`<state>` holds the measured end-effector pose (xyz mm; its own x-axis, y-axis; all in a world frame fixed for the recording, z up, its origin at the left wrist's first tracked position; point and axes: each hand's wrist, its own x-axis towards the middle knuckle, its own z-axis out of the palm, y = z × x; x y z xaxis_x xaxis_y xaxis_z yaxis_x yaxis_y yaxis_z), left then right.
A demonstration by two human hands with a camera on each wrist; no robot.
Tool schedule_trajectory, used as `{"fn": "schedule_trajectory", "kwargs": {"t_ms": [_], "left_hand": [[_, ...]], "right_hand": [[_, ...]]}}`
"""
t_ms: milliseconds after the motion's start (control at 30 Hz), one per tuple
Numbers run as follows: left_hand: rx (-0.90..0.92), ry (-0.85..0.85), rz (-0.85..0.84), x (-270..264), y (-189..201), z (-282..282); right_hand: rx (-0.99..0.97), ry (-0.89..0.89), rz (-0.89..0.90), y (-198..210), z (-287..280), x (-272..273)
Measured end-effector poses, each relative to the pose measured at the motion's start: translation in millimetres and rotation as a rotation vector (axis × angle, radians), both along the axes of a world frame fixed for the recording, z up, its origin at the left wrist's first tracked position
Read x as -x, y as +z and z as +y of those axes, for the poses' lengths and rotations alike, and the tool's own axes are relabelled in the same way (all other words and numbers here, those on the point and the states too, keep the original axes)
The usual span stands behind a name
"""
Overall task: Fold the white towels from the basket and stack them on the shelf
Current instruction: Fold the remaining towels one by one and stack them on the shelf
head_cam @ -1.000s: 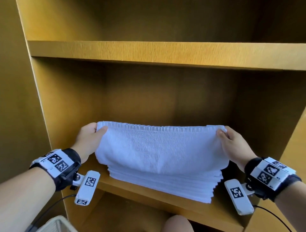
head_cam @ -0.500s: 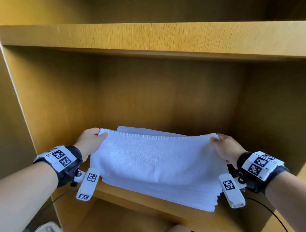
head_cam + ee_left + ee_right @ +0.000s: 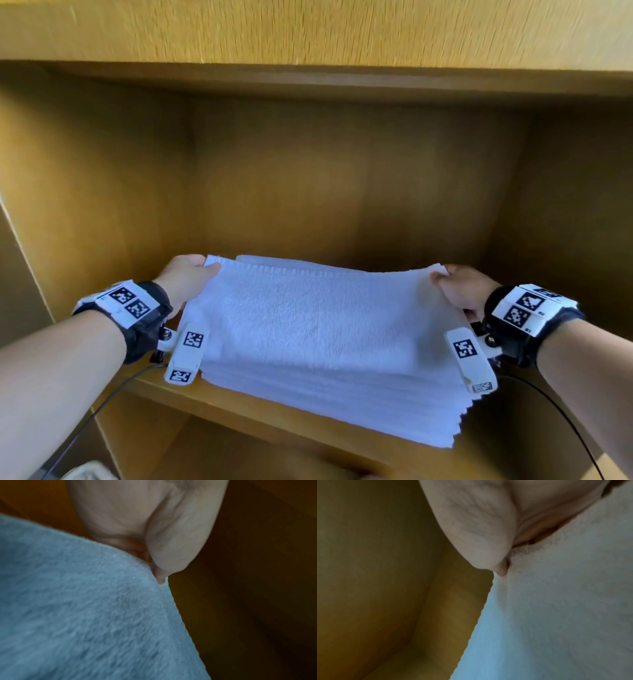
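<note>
Wooden shelf unit (image 3: pixel 274 416), yellow-brown: left side panel, back panel, upper board across the top, lower board carrying the goods.

Left forearm, entering from the near left. Black wrist strap (image 3: pixel 144 329) with white coded marker tiles; a white clip-shaped camera mount (image 3: pixel 186 356) hangs below it, a dark cable trailing down and toward the near left.

Left hand (image 3: pixel 186 277): thumb over the top of the cloth, fingers curled beneath, pinching the far left corner of the top towel. In the left wrist view the thumb presses the edge of the pile.

Top towel (image 3: pixel 318 315): white terry, folded, held taut between both hands by its far corners, near part draped over the stack.

Stack of folded white towels (image 3: pixel 342 401): on the lower board, centre to right, layered edges showing at the near right, fanned slightly.

Right hand (image 3: pixel 462 287): thumb and curled fingers pinching the far right corner of the top towel; the right wrist view confirms the thumb against the cloth.

Right wrist: matching strap, marker tiles, mount and cable.

Near left bottom edge: a pale object, too blurred to identify.
</note>
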<state>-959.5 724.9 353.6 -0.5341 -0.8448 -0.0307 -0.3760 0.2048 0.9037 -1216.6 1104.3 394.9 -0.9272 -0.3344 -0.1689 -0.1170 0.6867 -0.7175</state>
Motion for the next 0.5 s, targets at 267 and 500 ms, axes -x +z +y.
{"fn": "schedule_trajectory", "kwargs": {"t_ms": [267,500], "left_hand": [[-0.095,-0.031,-0.029,-12.1,-5.7,6.1],[0.259,0.049,0.004,-49.6,-8.4,25.0]], "right_hand": [[0.039,-0.027,-0.055,4.2,10.5,-14.2],[-0.191,0.108,0.373,3.3,30.2,-51.3]]}}
